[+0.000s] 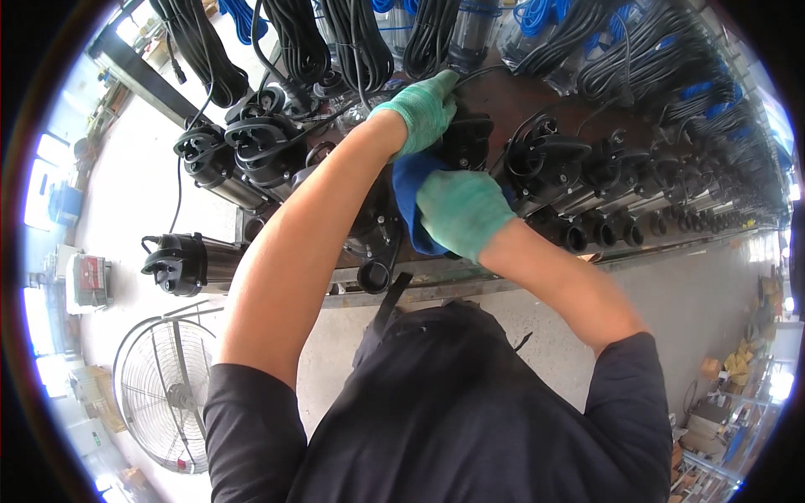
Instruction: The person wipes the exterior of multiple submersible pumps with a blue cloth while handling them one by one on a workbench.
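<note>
Both my hands wear green knitted gloves. My right hand [465, 210] is closed on a blue cloth [407, 197], pressed against a black-and-steel pump whose body is mostly hidden behind hand and cloth. Farther out, my left hand [423, 113] is curled beside a black pump top [468, 141]. A thin black cable [485, 74] runs off to the right from near its fingertips; what those fingers hold is hidden. Just left of the cloth, another pump [369, 230] shows its round black outlet [374, 275] toward me.
Similar pumps [545, 163] line the bench to the right, and more [264, 151] stand at left. Coiled black cables [356, 42] and blue cord bundles [537, 15] fill the far side. One pump [189, 261] lies at the left end. A round floor fan [168, 394] stands below left.
</note>
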`<state>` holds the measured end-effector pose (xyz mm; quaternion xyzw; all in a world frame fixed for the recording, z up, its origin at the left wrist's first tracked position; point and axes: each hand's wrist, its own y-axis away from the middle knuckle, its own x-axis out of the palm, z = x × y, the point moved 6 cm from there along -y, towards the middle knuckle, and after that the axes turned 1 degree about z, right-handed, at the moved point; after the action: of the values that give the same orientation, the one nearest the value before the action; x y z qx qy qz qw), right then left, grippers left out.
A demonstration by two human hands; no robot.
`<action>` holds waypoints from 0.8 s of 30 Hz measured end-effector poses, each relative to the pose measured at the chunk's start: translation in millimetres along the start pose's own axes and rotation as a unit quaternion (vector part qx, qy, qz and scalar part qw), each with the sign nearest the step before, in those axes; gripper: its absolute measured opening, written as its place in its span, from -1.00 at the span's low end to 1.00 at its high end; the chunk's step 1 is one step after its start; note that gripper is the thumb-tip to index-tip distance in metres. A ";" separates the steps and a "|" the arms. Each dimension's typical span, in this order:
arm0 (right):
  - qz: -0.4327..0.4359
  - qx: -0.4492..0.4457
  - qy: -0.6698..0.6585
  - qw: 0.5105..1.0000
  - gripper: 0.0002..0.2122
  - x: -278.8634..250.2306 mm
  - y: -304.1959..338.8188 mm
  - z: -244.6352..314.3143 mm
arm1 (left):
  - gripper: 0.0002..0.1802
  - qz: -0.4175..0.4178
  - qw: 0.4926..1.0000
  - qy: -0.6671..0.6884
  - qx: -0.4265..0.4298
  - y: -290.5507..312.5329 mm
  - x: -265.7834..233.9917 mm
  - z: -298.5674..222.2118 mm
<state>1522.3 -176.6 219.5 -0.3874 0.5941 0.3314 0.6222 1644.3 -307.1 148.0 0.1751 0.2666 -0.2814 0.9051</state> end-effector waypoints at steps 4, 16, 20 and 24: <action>0.058 0.007 0.014 0.998 -0.90 3.4 3.5 -4.4 | -0.59 0.109 0.985 -0.116 0.064 12.4 -94.4 18.0; -0.208 0.108 -0.140 0.962 -0.85 -8.0 84.8 -66.4 | -0.48 0.131 0.981 -0.086 0.114 20.5 -107.7 18.7; -0.107 0.227 -0.143 0.957 -0.71 13.0 60.4 -94.5 | -0.44 0.173 0.973 -0.096 0.123 18.8 -119.6 22.6; -0.135 0.278 -0.173 0.935 -0.71 14.2 79.0 -73.9 | -0.42 0.200 0.971 -0.115 0.063 9.6 -86.6 16.9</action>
<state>1418.8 -204.1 198.7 -0.2125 0.4874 0.1280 0.8372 1595.9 -271.5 213.4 0.2481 0.1015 -0.1293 0.9547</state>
